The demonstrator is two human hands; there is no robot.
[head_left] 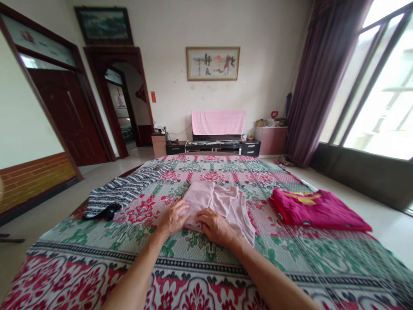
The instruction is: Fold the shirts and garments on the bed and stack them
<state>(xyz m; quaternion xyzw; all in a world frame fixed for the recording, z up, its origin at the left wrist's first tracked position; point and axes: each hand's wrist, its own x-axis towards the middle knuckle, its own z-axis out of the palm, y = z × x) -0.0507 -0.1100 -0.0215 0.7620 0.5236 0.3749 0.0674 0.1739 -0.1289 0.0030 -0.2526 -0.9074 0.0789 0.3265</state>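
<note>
A pale pink garment (230,206) lies partly folded on the patterned bedspread (213,254). Its left part is doubled over in a flat layer, while the right part spreads out with loose wrinkles. My left hand (174,218) rests at the garment's left edge, fingers stretched onto the cloth. On the middle of it lies my right hand (217,226), its fingers slightly bent and apart, touching the fabric near the fold. Neither hand visibly pinches the cloth. The underside of the garment is hidden.
A folded magenta garment (322,211) sits to the right on the bed. Black-and-white striped clothing (124,191) lies at the left edge. Beyond the bed stands a low black cabinet (177,149), with a pink cloth (218,122) draped over something on it.
</note>
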